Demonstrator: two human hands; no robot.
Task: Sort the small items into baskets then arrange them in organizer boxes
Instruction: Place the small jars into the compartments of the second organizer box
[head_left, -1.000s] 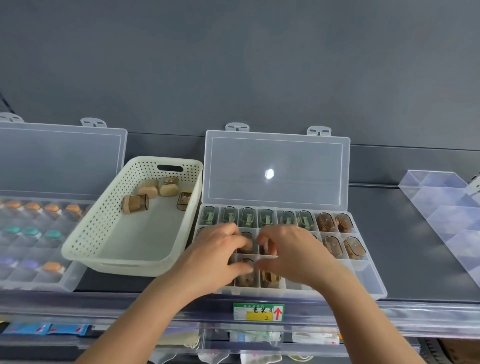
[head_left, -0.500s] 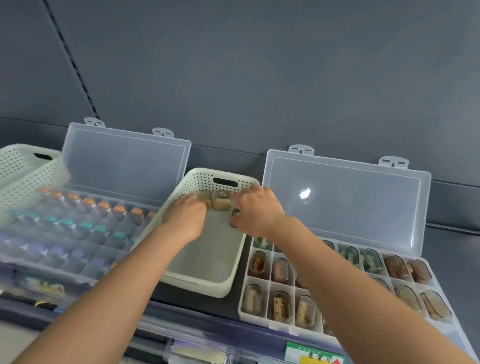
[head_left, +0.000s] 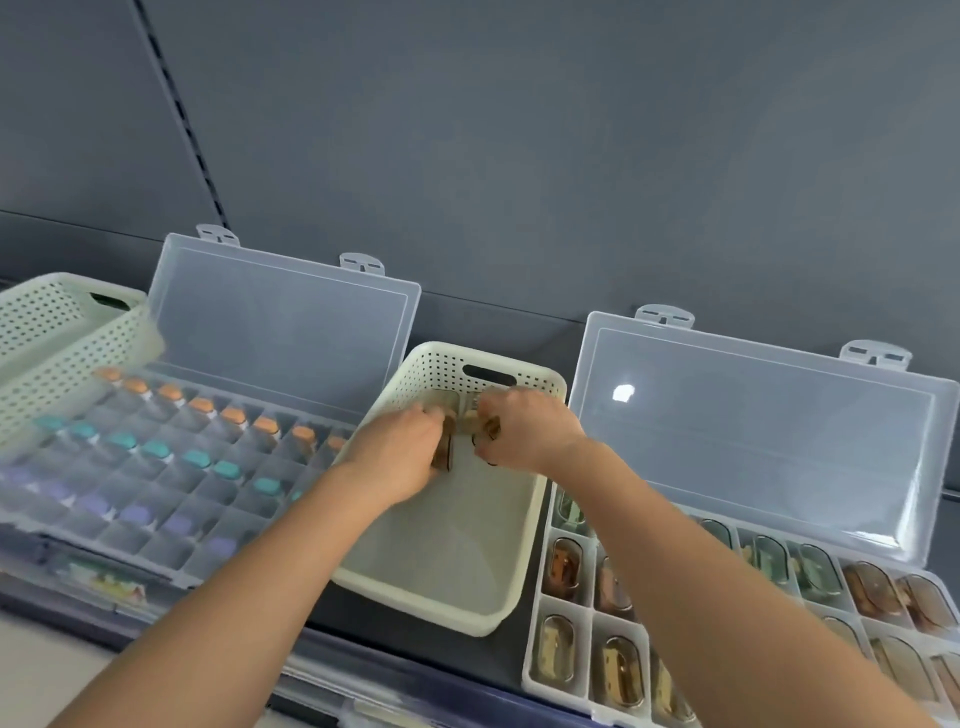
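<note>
Dark grey back panel (head_left: 519, 156) fills the upper field; dark shelf surface (head_left: 395, 631) runs beneath the containers.

Grip, as I read it from the remote station:
- left hand (head_left: 397, 454) reaches into the far end of the cream basket (head_left: 415, 597), fingers curled round a brown item (head_left: 445, 449)
- right hand (head_left: 527, 431) sits just beside it in the same basket, fingertips pinching a tan item (head_left: 474, 422)
- motion blur here; I cannot tell whether either hand holds more than one piece
- both items sit close under the basket's slotted handle wall, the two hands near each other

Outward:
- the basket stands between two clear organizer boxes, both with lids raised against the panel
- right organizer box (head_left: 753, 441): compartments hold brown, tan and greenish oval pieces (head_left: 563, 569), partly hidden by my right forearm
- left organizer box (head_left: 280, 322): rows of orange-capped (head_left: 234, 415), teal-capped (head_left: 156, 449) and purple-capped pieces (head_left: 93, 504)
- a second perforated basket (head_left: 52, 332) overlaps the far left corner of that box, tilted, blurred
</note>
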